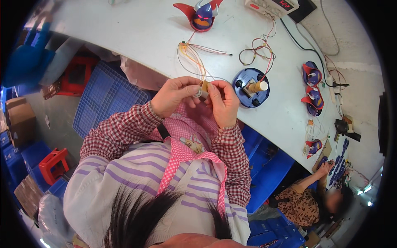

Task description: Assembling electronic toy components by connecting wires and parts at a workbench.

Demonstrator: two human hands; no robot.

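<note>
My left hand and my right hand meet at the near edge of the white table. Both sets of fingers pinch a small yellowish piece, and a whitish part shows beneath it by the left fingertips. Its exact kind is hard to make out. Thin coloured wires run from it up the table to a toy head in purple and red with silver horns. Right of my hands lies a round blue base with a cream cylinder standing on it.
A power supply sits at the back, its leads coiled on the table. More toy heads line the right side. A co-worker handles parts at the far right. Blue crates and a red stool stand left.
</note>
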